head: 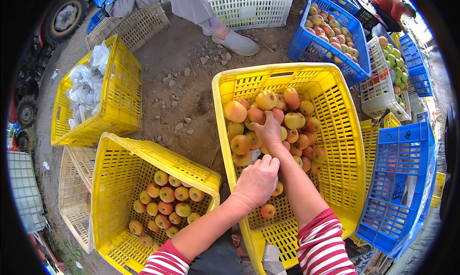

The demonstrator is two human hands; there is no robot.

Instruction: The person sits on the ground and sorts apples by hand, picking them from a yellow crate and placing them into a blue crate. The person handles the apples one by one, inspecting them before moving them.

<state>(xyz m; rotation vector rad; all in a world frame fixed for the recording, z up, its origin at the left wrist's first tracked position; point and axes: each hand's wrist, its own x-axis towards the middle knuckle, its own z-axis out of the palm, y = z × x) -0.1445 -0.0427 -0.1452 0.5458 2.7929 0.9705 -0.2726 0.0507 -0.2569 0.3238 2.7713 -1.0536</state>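
Observation:
A large yellow plastic crate (287, 69) in front of me holds a heap of red-yellow apples (302, 141). My right hand (268, 129) reaches into the heap, its fingers on an apple (256, 116); whether it grips the apple is unclear. My left hand (259, 178) is above the same crate, beside my right wrist, with its fingers curled in; its palm side is hidden. A bit of white material (254, 155) shows among the apples near it. A second yellow crate (158, 156) at lower left holds more apples (166, 194) spread over its bottom.
White plastic bags (86, 84) fill a yellow crate at left. A person in grey shoes (235, 43) sits at the top; another bends at upper right. Blue crates (327, 54) and a white crate (386, 84) of fruit stand at right. Stones lie on the dirt ground.

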